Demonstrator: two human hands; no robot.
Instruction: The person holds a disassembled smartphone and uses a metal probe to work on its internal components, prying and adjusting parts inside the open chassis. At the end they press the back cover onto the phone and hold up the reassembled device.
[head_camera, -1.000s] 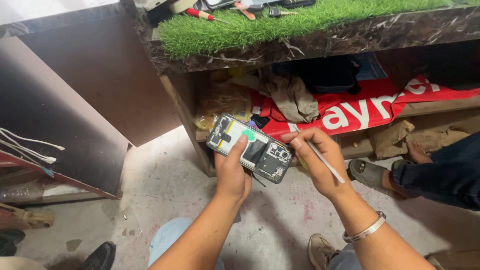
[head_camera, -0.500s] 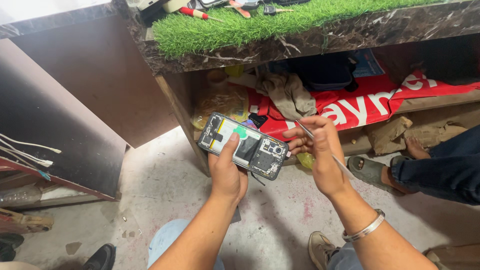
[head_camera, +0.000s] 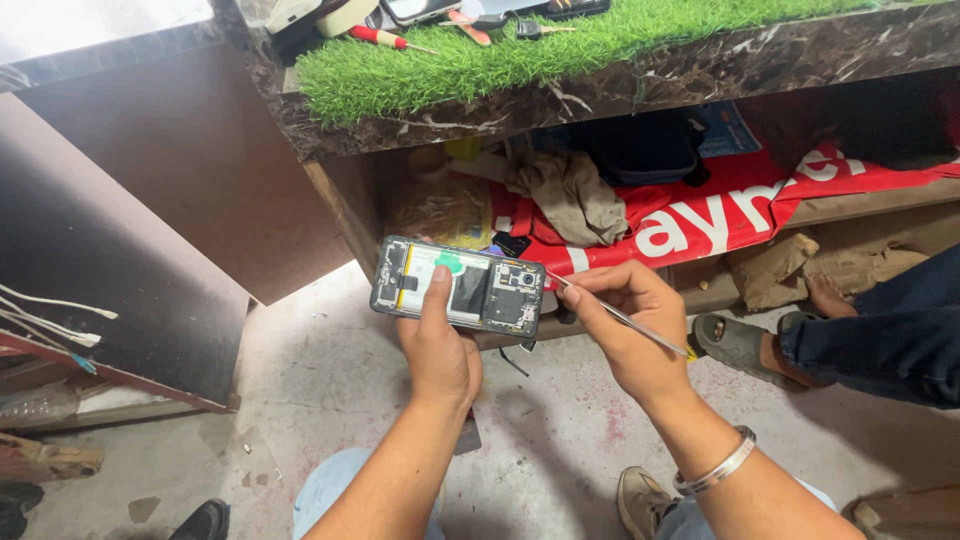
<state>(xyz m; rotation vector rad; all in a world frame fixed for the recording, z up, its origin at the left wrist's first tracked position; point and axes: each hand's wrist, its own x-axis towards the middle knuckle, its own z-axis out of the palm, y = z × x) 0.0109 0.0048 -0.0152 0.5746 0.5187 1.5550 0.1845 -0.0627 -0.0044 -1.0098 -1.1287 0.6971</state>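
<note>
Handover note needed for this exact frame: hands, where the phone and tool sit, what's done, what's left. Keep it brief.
Left hand: holds the opened phone from below, thumb on its exposed inside, back cover off.
Right hand: pinches thin metal tweezers, tip at the phone's camera-end edge.
Phone is held in the air in front of the shelf under the grass-topped counter; a red-handled screwdriver lies on the grass.
Done: back is open, board and battery visible.
Left: work at the camera end; the phone is not yet closed.

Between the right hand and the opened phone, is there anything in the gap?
In the head view, only the thin metal tweezers span it: pinched in the right hand, tip at the edge of the opened phone, which the left hand holds.
</note>
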